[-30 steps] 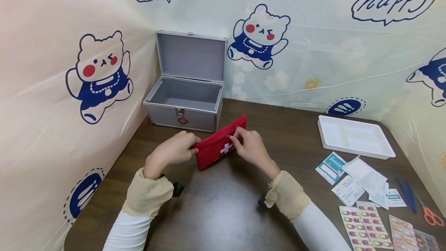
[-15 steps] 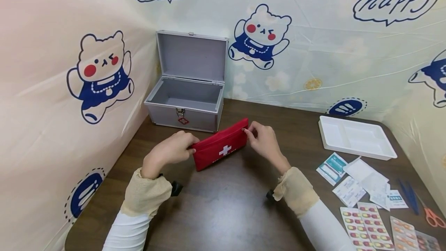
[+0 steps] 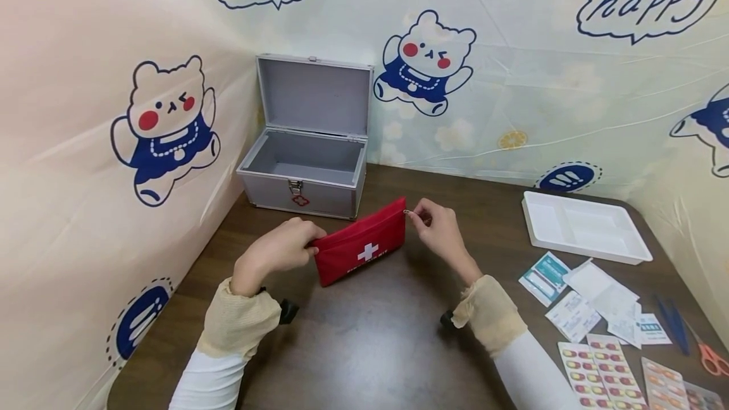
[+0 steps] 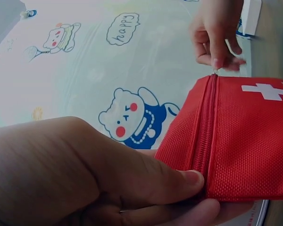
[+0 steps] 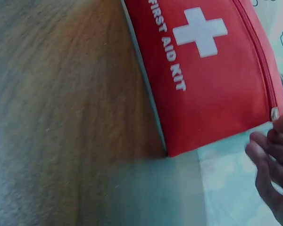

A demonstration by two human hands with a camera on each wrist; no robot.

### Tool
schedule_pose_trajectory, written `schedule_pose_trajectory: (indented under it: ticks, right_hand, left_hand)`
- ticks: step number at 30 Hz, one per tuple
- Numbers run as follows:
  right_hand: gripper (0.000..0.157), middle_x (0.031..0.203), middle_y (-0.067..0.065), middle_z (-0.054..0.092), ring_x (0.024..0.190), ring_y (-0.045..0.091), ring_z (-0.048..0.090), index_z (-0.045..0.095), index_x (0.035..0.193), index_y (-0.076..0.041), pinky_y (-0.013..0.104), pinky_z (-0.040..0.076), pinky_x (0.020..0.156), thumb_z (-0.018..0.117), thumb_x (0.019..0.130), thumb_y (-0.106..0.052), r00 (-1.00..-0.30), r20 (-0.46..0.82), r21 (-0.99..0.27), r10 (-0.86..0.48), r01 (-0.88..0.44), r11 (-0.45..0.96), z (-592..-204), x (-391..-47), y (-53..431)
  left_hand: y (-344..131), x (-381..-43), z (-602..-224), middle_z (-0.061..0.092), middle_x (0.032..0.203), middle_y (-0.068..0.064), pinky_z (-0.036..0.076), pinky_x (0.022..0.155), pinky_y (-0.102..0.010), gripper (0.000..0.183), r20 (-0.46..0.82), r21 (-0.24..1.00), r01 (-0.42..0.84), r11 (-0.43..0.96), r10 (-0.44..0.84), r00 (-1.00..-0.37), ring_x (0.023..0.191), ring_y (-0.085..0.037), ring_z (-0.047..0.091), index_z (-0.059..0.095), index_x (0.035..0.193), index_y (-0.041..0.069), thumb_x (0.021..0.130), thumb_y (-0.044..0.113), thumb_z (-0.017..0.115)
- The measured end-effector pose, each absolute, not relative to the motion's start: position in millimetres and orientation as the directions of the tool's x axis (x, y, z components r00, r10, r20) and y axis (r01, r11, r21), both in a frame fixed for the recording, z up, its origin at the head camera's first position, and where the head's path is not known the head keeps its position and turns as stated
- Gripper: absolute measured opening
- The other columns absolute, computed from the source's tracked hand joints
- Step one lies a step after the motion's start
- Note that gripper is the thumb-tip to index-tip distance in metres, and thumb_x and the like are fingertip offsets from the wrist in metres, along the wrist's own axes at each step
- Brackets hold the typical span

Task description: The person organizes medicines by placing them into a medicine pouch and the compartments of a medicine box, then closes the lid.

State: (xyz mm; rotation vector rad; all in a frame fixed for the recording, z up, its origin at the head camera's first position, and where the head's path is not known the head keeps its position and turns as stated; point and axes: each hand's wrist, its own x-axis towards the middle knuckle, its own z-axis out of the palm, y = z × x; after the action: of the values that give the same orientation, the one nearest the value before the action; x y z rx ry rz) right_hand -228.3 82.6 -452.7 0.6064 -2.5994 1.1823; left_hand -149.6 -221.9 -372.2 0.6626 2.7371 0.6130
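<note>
A red first aid pouch (image 3: 355, 248) with a white cross is held up on the table, its long zipper (image 4: 205, 127) running along the top with the teeth meshed. My left hand (image 3: 279, 248) pinches the pouch's left top corner, thumb on the zipper's end in the left wrist view. At the opposite corner, my right hand (image 3: 441, 233) pinches the small metal zipper pull (image 5: 274, 113). White letters (image 5: 167, 49) beside the cross read FIRST AID KIT. What lies inside the pouch is hidden.
Behind the pouch stands a grey metal case (image 3: 302, 188) with its lid raised. To the right are a white divided tray (image 3: 586, 248), sealed packets (image 3: 543, 277), pill blister packs (image 3: 600, 372), blue tweezers (image 3: 673, 324) and orange-handled scissors (image 3: 712, 359). Printed cloth walls edge the table.
My right hand has drawn the zipper pull rightward from mid-pouch to the right corner. The left hand keeps its grip on the left corner, nearly still.
</note>
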Motion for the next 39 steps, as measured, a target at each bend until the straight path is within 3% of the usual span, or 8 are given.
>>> schedule_pose_trajectory:
  ticks: [2,4,7,12,16,24,29,39]
  right_hand:
    - [0.007,0.095,0.011,0.074,0.083,0.022,0.071,0.065,0.099,-0.007,0.037,0.061,0.075,0.069,0.093,-0.011,-0.897,0.310,-0.716,-0.315,-0.438,0.544,-458,-229,84]
    - [0.022,0.111,0.013,0.072,0.097,0.026,0.072,0.063,0.113,-0.007,0.042,0.060,0.086,0.070,0.093,-0.011,-0.899,0.235,-0.751,-0.370,-0.409,0.519,-464,-230,87]
    - [0.032,0.118,0.014,0.071,0.106,0.028,0.070,0.061,0.123,-0.006,0.045,0.057,0.093,0.069,0.093,-0.013,-0.871,0.153,-0.759,-0.467,-0.406,0.510,-472,-233,89]
    - [0.016,0.101,0.009,0.075,0.091,0.022,0.069,0.070,0.108,-0.006,0.039,0.059,0.085,0.069,0.093,-0.013,-0.864,0.128,-0.752,-0.487,-0.404,0.520,-473,-235,88]
    - [0.007,0.092,0.008,0.074,0.079,0.019,0.064,0.072,0.098,-0.007,0.031,0.056,0.072,0.070,0.092,-0.011,-0.900,0.107,-0.793,-0.422,-0.333,0.510,-460,-235,85]
    - [0.013,0.092,0.018,0.074,0.076,0.016,0.065,0.069,0.099,0.002,0.034,0.058,0.070,0.066,0.095,-0.010,-0.948,0.084,-0.872,-0.305,-0.219,0.438,-427,-234,76]
    - [0.017,0.096,0.021,0.074,0.074,0.012,0.065,0.066,0.098,0.004,0.036,0.059,0.074,0.066,0.096,-0.013,-0.963,0.066,-0.900,-0.263,-0.171,0.401,-411,-241,67]
    - [0.054,0.111,0.019,0.072,0.093,0.027,0.071,0.049,0.138,-0.006,0.041,0.059,0.090,0.072,0.092,-0.023,-0.987,0.017,-0.910,-0.162,-0.083,0.407,-376,-268,31]
  left_hand:
    - [-222,-149,-372,0.065,0.074,-0.002,0.039,0.056,-0.022,0.019,-0.146,0.446,0.378,0.811,0.483,-0.863,0.059,-0.010,0.047,0.073,0.097,0.003,0.090,-0.006,0.058]
    - [-223,-149,-372,0.064,0.073,-0.003,0.039,0.055,-0.022,0.019,-0.140,0.448,0.382,0.808,0.486,-0.863,0.059,-0.010,0.046,0.073,0.097,0.003,0.090,-0.007,0.058]
    - [-224,-151,-374,0.059,0.069,0.000,0.038,0.055,-0.023,0.019,-0.117,0.453,0.397,0.799,0.495,-0.861,0.058,-0.009,0.044,0.073,0.092,0.004,0.089,-0.007,0.058]
    - [-232,-158,-377,0.058,0.068,0.002,0.041,0.060,-0.025,0.017,-0.062,0.504,0.386,0.773,0.478,-0.876,0.061,-0.011,0.046,0.072,0.090,0.007,0.090,-0.004,0.060]
    - [-242,-162,-383,0.071,0.087,-0.007,0.052,0.068,-0.028,0.016,-0.001,0.627,0.311,0.714,0.401,-0.916,0.074,-0.016,0.063,0.070,0.106,0.003,0.093,0.000,0.062]
    - [-246,-168,-399,0.066,0.112,-0.027,0.061,0.083,-0.041,0.034,0.024,0.899,0.099,0.426,0.176,-0.984,0.090,-0.025,0.070,0.051,0.123,-0.007,0.095,0.006,0.064]
    - [-245,-176,-399,0.067,0.115,-0.027,0.062,0.080,-0.037,0.035,0.009,0.886,0.054,0.460,0.101,-0.995,0.091,-0.025,0.072,0.054,0.125,-0.007,0.094,0.007,0.065]
    - [-264,-219,-359,0.071,0.113,-0.025,0.052,0.071,-0.020,0.037,0.022,0.798,-0.010,0.603,-0.046,-0.999,0.089,-0.022,0.068,0.060,0.127,-0.007,0.096,0.013,0.064]
